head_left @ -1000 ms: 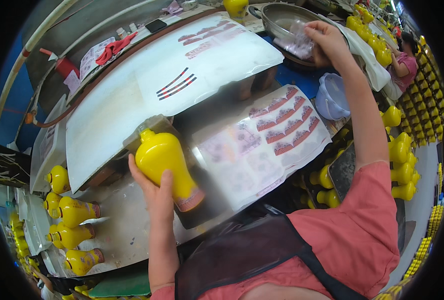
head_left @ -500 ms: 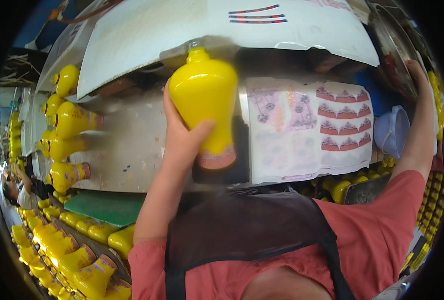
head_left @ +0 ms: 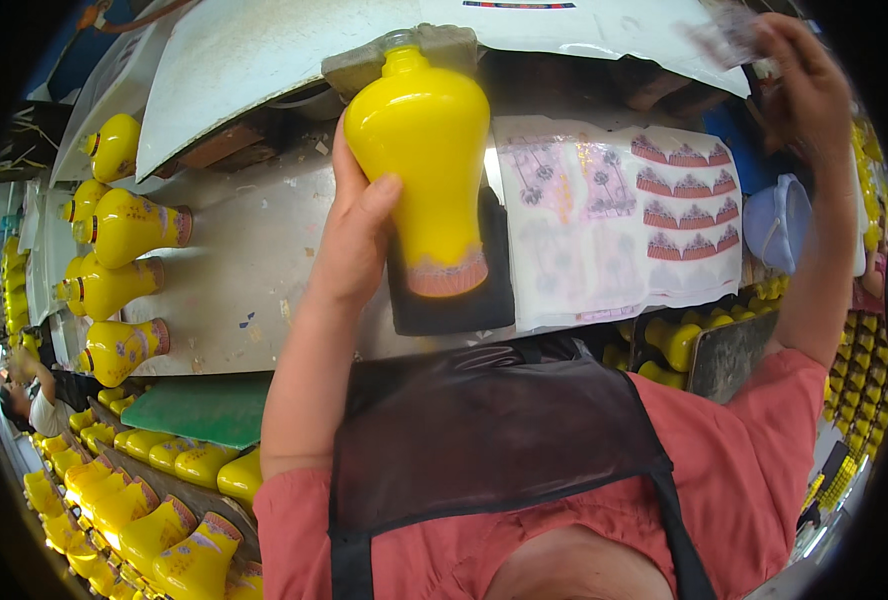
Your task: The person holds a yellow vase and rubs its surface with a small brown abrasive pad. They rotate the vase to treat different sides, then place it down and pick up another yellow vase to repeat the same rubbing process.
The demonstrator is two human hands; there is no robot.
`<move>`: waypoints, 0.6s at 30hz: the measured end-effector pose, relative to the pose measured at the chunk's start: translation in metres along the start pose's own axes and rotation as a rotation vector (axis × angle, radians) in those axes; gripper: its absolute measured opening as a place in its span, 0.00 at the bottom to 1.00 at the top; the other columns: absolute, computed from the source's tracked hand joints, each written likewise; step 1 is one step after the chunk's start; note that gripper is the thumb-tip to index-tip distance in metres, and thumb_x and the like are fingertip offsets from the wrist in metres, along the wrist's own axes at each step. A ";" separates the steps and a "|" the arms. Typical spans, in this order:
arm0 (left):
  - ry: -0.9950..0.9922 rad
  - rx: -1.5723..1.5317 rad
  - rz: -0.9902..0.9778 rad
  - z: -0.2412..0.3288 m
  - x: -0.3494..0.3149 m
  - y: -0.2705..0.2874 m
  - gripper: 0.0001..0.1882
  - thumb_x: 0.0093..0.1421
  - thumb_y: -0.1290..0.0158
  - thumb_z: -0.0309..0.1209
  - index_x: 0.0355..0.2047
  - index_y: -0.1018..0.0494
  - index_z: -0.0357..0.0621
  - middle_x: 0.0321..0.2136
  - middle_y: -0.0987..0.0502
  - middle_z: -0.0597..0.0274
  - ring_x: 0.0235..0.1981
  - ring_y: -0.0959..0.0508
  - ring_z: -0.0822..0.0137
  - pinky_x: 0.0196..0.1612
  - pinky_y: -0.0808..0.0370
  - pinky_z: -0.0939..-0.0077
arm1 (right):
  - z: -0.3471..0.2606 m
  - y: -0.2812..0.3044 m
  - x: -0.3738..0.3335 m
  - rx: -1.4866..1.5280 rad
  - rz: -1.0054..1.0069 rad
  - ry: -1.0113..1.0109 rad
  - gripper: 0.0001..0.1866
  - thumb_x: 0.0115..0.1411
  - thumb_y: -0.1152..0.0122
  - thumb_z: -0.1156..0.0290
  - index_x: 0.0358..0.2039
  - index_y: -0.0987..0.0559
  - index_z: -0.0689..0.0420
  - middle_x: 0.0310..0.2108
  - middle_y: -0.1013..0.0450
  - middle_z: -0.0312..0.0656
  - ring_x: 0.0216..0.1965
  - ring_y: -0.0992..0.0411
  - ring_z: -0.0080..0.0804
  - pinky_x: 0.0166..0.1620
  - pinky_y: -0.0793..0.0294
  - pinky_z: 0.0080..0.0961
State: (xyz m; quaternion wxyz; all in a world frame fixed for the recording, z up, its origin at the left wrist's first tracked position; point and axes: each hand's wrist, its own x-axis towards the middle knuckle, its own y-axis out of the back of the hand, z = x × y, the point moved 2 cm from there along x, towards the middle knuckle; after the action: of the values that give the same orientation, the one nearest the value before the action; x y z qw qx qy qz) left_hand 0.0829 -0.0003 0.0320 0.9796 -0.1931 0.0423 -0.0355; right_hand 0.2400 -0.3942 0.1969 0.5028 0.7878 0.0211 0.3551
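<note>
A glossy yellow bottle (head_left: 424, 160) lies with its neck toward the far side, resting on a grey notched block (head_left: 349, 75). Its base, ringed by a pink patterned band, is over a black pad (head_left: 454, 315). My left hand (head_left: 354, 230) is wrapped round the bottle's left side, thumb on top. Up at the far right, my right hand (head_left: 809, 85) pinches a small patterned decal (head_left: 729, 35), blurred by motion. Sheets of printed decals (head_left: 574, 285) lie on the table to the right of the bottle, with several rows of pink pointed borders.
Several decorated yellow bottles (head_left: 129, 230) lie along the table's left end. A pale blue bucket (head_left: 779, 225) stands at the right. Beyond the bottle is a white board (head_left: 254, 70) bearing a dark strip (head_left: 519, 6). More yellow bottles (head_left: 199, 555) fill the lower left, near a green board (head_left: 204, 410).
My right hand has come up from the round metal pan at the right with a decal in its fingers. The bottle now sits against the grey block, still in my left hand.
</note>
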 end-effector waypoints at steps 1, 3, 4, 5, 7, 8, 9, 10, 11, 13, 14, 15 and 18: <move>0.024 -0.044 -0.040 0.002 0.001 0.002 0.47 0.64 0.46 0.44 0.76 0.60 0.53 0.70 0.43 0.56 0.72 0.42 0.57 0.72 0.44 0.58 | -0.022 -0.013 -0.009 0.179 -0.155 -0.105 0.14 0.73 0.41 0.62 0.50 0.18 0.57 0.35 0.21 0.32 0.25 0.25 0.16 0.27 0.28 0.16; 0.114 -0.049 -0.036 0.005 0.002 0.006 0.46 0.62 0.46 0.45 0.75 0.57 0.53 0.69 0.42 0.57 0.72 0.42 0.57 0.72 0.44 0.58 | -0.069 -0.034 -0.026 0.463 -0.357 -0.227 0.08 0.70 0.41 0.73 0.45 0.18 0.60 0.34 0.21 0.33 0.28 0.26 0.16 0.32 0.27 0.17; 0.154 -0.057 -0.039 0.006 0.002 0.007 0.46 0.61 0.46 0.45 0.75 0.56 0.54 0.69 0.41 0.57 0.72 0.41 0.57 0.72 0.44 0.57 | -0.094 -0.046 -0.028 0.500 -0.357 -0.116 0.06 0.69 0.42 0.77 0.43 0.19 0.61 0.34 0.21 0.34 0.30 0.26 0.16 0.34 0.26 0.17; 0.147 -0.059 -0.047 0.008 0.002 0.007 0.47 0.61 0.46 0.44 0.75 0.57 0.53 0.70 0.42 0.57 0.72 0.42 0.57 0.72 0.44 0.57 | -0.120 -0.060 -0.026 0.563 -0.312 0.177 0.06 0.67 0.42 0.80 0.41 0.19 0.61 0.33 0.21 0.34 0.31 0.26 0.16 0.35 0.26 0.17; 0.133 -0.055 -0.050 0.010 0.002 0.007 0.48 0.62 0.46 0.42 0.76 0.60 0.51 0.71 0.44 0.56 0.73 0.43 0.57 0.73 0.45 0.57 | -0.158 -0.083 -0.025 0.680 -0.396 0.113 0.04 0.65 0.41 0.81 0.39 0.19 0.62 0.32 0.21 0.34 0.30 0.26 0.17 0.35 0.26 0.17; 0.055 -0.028 0.007 0.011 0.003 0.005 0.51 0.64 0.48 0.41 0.77 0.69 0.48 0.73 0.48 0.54 0.74 0.45 0.55 0.74 0.47 0.56 | -0.172 -0.096 -0.022 0.708 -0.398 0.110 0.05 0.65 0.39 0.76 0.39 0.19 0.62 0.29 0.21 0.37 0.29 0.24 0.19 0.35 0.24 0.19; 0.004 -0.060 -0.004 0.012 0.000 0.002 0.52 0.65 0.48 0.42 0.76 0.71 0.48 0.74 0.50 0.53 0.74 0.45 0.55 0.74 0.48 0.56 | -0.183 -0.111 -0.019 0.721 -0.423 0.073 0.07 0.65 0.36 0.71 0.39 0.18 0.62 0.27 0.20 0.39 0.28 0.23 0.22 0.35 0.23 0.22; -0.020 -0.081 0.010 0.011 -0.005 -0.001 0.53 0.65 0.49 0.42 0.76 0.74 0.47 0.74 0.51 0.52 0.74 0.46 0.55 0.74 0.49 0.56 | -0.190 -0.125 -0.016 0.716 -0.484 -0.056 0.10 0.64 0.36 0.68 0.39 0.18 0.62 0.28 0.20 0.43 0.29 0.21 0.26 0.36 0.22 0.25; -0.042 -0.101 0.024 0.011 -0.006 -0.003 0.54 0.66 0.49 0.42 0.76 0.77 0.46 0.75 0.52 0.51 0.74 0.47 0.54 0.75 0.50 0.56 | -0.194 -0.134 -0.012 0.675 -0.442 -0.069 0.11 0.63 0.35 0.66 0.39 0.17 0.62 0.28 0.19 0.46 0.29 0.19 0.31 0.36 0.21 0.28; -0.060 0.017 0.017 0.010 -0.006 -0.007 0.56 0.65 0.46 0.38 0.75 0.79 0.46 0.71 0.47 0.46 0.71 0.41 0.52 0.72 0.43 0.56 | -0.197 -0.143 -0.012 0.679 -0.432 -0.135 0.12 0.61 0.35 0.65 0.39 0.17 0.61 0.29 0.19 0.48 0.29 0.19 0.38 0.36 0.21 0.30; -0.055 0.107 0.019 0.009 -0.008 -0.009 0.57 0.65 0.44 0.36 0.74 0.79 0.46 0.70 0.46 0.45 0.70 0.40 0.52 0.71 0.40 0.56 | -0.197 -0.144 -0.013 0.652 -0.382 -0.080 0.13 0.61 0.34 0.64 0.39 0.17 0.61 0.29 0.19 0.49 0.30 0.19 0.40 0.36 0.21 0.31; -0.063 0.188 0.017 0.007 -0.008 -0.011 0.58 0.64 0.43 0.34 0.74 0.80 0.46 0.69 0.44 0.44 0.69 0.38 0.51 0.70 0.38 0.56 | -0.197 -0.145 -0.014 0.596 -0.372 -0.072 0.13 0.60 0.34 0.63 0.39 0.17 0.61 0.29 0.19 0.49 0.30 0.19 0.42 0.36 0.20 0.32; -0.036 0.128 0.027 0.001 -0.005 -0.011 0.59 0.65 0.40 0.36 0.75 0.79 0.51 0.68 0.44 0.46 0.67 0.34 0.53 0.67 0.32 0.57 | -0.197 -0.143 -0.009 0.411 -0.304 -0.050 0.14 0.58 0.34 0.61 0.38 0.16 0.59 0.30 0.19 0.50 0.31 0.19 0.46 0.37 0.20 0.34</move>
State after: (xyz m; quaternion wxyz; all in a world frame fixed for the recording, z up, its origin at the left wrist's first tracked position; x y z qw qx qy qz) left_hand 0.0777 -0.0100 0.0378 0.9910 -0.1299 0.0251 -0.0213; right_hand 0.1653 -0.1743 0.1244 0.3804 0.8696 0.1988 0.2442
